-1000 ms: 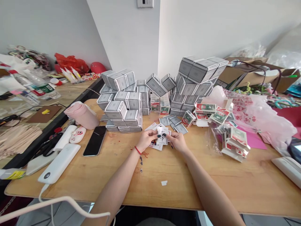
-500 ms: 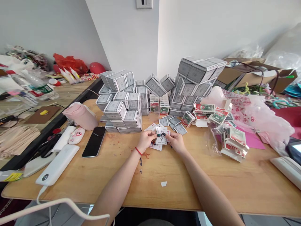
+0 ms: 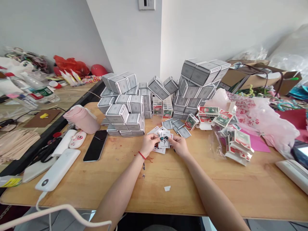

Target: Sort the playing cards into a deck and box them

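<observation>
Both hands meet over the middle of the wooden table [image 3: 216, 189]. My left hand [image 3: 149, 143] and my right hand [image 3: 179, 144] pinch a small stack of playing cards [image 3: 164, 141] from either side, thumbs on top. More face-up cards [image 3: 157, 131] lie loose on the table just beyond and under the held ones. A red string circles the left wrist. Behind the hands stand piles of grey-backed card boxes [image 3: 125, 107].
A taller pile of grey boxes [image 3: 199, 80] stands at the back. Red-and-green card packets [image 3: 237, 142] and a pink plastic bag [image 3: 262, 120] lie right. A black phone [image 3: 95, 145], white power bank [image 3: 57, 169] and pink pouch [image 3: 81, 118] lie left. A paper scrap [image 3: 167, 188] sits near the front.
The hands stay pinched on the cards with only slight finger movement; the view has shifted a little.
</observation>
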A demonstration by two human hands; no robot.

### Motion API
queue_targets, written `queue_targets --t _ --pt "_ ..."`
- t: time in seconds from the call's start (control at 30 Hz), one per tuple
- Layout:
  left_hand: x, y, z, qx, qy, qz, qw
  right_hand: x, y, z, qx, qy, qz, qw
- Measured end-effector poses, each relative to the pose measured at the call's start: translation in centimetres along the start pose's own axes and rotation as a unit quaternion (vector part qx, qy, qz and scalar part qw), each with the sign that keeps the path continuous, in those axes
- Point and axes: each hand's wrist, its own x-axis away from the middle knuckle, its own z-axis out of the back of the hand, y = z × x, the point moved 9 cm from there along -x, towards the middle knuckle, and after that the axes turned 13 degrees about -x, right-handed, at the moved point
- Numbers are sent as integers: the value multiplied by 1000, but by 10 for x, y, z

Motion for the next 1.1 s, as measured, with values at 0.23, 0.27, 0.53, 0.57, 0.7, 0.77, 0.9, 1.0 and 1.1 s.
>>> queue_targets --t 0.23,0.27,0.53,0.57,0.7,0.77,0.9,1.0,1.1 --pt "10 15 7 -114 67 -95 987 1 -6 -1 5 3 5 1000" --pt "13 18 7 -129 75 -110 983 2 -7 -2 3 1 6 1000" --pt "23 30 6 -171 119 -148 967 5 -9 -8 -14 -18 8 1000" --pt "23 31 6 -174 121 -150 966 5 -8 -8 -17 -14 8 1000" --pt "24 31 6 -172 130 -149 965 5 -5 -8 -19 5 9 1000" --pt "24 32 8 -172 139 -151 963 5 -3 -8 -21 12 8 1000" --pt "22 31 9 -176 144 -152 962 6 -2 -9 -23 19 4 1000" --pt "21 29 10 -178 143 -147 962 6 -2 -10 -22 21 9 1000" --pt "20 28 10 -189 145 -148 960 5 0 -8 -9 28 14 999"
